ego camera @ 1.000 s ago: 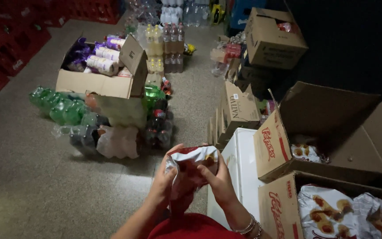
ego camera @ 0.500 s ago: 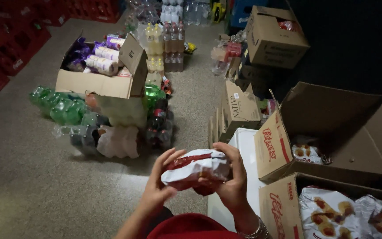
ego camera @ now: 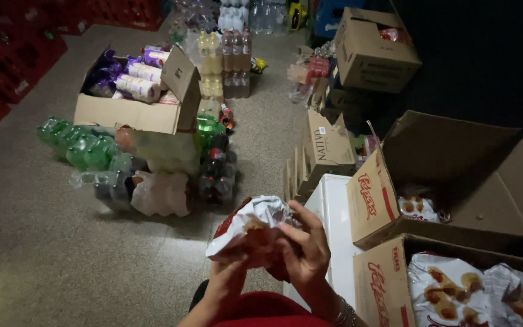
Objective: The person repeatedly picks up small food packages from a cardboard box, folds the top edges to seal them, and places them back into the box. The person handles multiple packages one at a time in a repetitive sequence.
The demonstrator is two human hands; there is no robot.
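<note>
Head | left hand [ego camera: 228, 280], right hand [ego camera: 307, 251] grip snack bag [ego camera: 250, 227] | carton edge [ego camera: 370, 203] right, floor [ego camera: 49, 254] left

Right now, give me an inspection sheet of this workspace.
Surface: speckled floor, dimly lit.
Job's things: crumpled red and silver snack bag, held in front of the body.
Clutter: open cardboard boxes with snack bags, shrink-wrapped bottle packs, box of purple packets.
Hands: left hand under the bag, right hand gripping its side.
Cables: nothing seen.
Surroundings: red crates stacked at left.
</note>
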